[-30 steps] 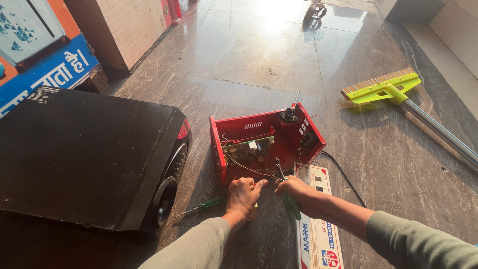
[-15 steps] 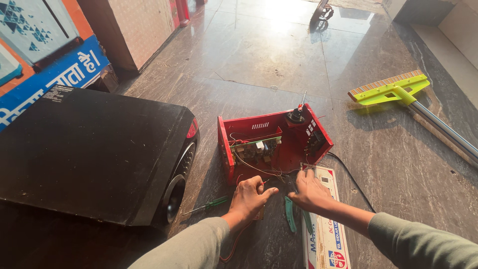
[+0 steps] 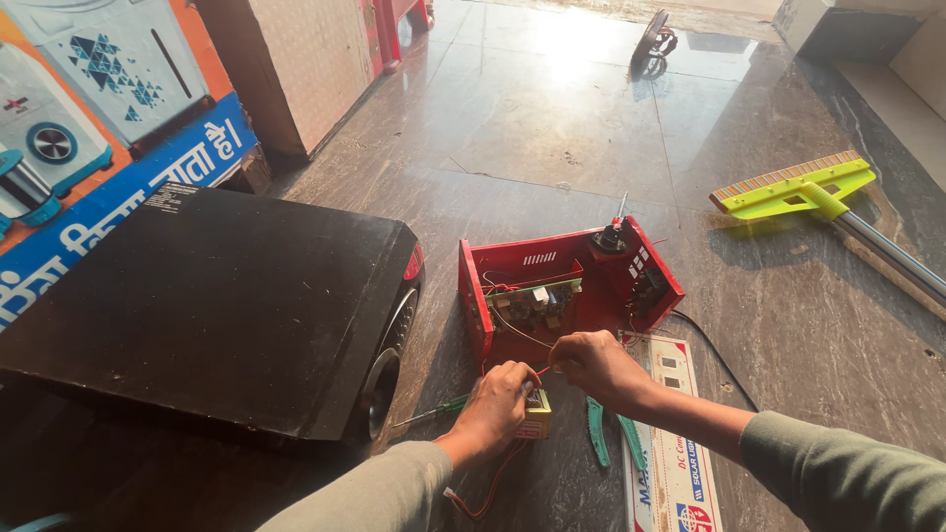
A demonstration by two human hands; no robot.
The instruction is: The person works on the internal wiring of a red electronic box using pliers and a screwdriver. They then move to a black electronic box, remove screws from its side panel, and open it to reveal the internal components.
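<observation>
From the head camera, the left hand (image 3: 498,406) is closed over a small yellow transformer (image 3: 536,414) sitting on the floor (image 3: 552,118), just in front of the open red metal case (image 3: 567,286). The right hand (image 3: 596,366) pinches a thin wire (image 3: 522,335) running from the circuit board (image 3: 532,299) inside. A green screwdriver (image 3: 434,410) lies beside the black speaker cabinet (image 3: 207,305).

Blue-orange poster (image 3: 118,167) far left; white label panel (image 3: 675,443) by hands.
</observation>
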